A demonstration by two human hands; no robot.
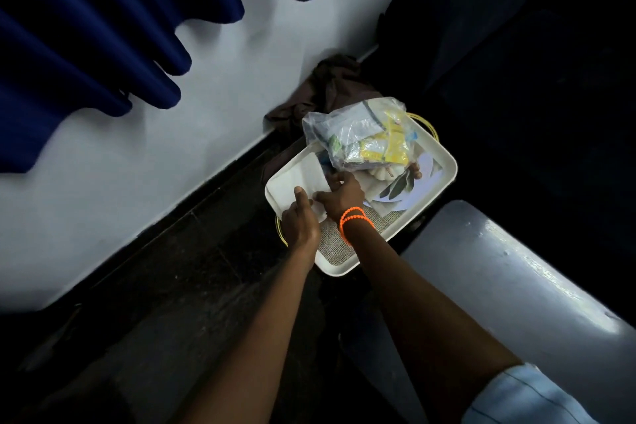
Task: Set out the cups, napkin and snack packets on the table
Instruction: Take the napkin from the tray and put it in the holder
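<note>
A cream tray [444, 179] sits low by the wall. On its left end lies a folded white napkin [292, 182]. My left hand [301, 222] holds the napkin's near edge, thumb on top. My right hand [342, 194], with orange bands at the wrist, pinches the napkin's right edge. A clear plastic bag of yellow and white snack packets [361, 134] lies on the far part of the tray. No cups show in this view.
A brown cloth [330, 86] is bunched against the white wall [172, 165] behind the tray. Blue curtain [86, 27] hangs top left. A grey table edge [516, 268] runs at the right. The floor is dark.
</note>
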